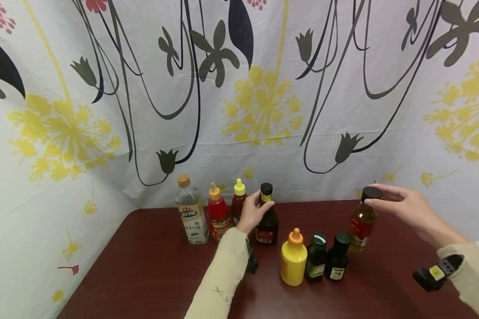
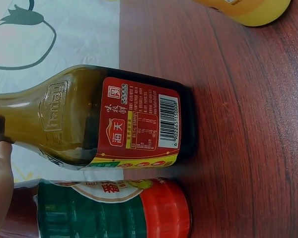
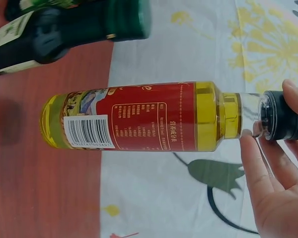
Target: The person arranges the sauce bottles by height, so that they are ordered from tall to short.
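Though left wrist view crops left hand [image 1: 251, 214], fingers [image 1: 268, 206] grip dark bottle [image 2: 124, 119]; right hand [image 1: 408, 208] pinches oil bottle [image 3: 149, 119].

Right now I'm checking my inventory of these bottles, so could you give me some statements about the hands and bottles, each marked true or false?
1. The right hand holds the bottle of yellow liquid at its top. True.
2. The yellow squeeze bottle has an orange cap. True.
3. The left hand grips that squeeze bottle. False: it grips the tall dark bottle by the neck.
4. The clear bottle stands rightmost of all the bottles. False: it stands leftmost.
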Tool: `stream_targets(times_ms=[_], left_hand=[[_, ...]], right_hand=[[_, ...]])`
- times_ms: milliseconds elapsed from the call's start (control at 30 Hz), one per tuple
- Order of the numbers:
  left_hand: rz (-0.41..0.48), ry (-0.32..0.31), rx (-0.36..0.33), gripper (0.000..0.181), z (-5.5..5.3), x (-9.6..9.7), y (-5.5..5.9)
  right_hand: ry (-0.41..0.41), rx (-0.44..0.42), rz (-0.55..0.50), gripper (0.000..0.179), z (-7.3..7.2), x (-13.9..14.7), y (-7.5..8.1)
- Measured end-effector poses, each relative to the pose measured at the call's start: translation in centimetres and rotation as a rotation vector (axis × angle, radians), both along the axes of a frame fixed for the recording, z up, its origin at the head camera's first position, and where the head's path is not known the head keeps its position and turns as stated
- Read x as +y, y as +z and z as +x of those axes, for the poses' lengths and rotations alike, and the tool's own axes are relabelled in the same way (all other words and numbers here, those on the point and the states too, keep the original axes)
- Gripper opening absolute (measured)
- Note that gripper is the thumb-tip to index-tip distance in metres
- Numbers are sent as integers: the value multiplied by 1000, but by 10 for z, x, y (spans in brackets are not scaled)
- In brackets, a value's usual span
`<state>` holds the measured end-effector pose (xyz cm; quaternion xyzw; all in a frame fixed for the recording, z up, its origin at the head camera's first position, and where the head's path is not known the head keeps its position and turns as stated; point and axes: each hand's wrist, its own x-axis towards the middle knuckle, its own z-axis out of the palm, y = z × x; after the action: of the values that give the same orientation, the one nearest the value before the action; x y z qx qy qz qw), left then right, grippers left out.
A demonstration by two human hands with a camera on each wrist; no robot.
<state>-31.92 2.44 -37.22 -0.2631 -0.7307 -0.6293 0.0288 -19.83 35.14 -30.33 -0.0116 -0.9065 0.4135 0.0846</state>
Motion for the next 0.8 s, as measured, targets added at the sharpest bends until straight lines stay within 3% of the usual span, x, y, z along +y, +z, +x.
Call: stream_targets(times_ms=[333,800], left_hand=[[-4,12,31,48,2,-1,-1],[20,16,55,46,2,-1,-1]], right_hand=[[43,41,-72,64,-28,-38,15],[165,-31,-229,67,-78,-94,4]])
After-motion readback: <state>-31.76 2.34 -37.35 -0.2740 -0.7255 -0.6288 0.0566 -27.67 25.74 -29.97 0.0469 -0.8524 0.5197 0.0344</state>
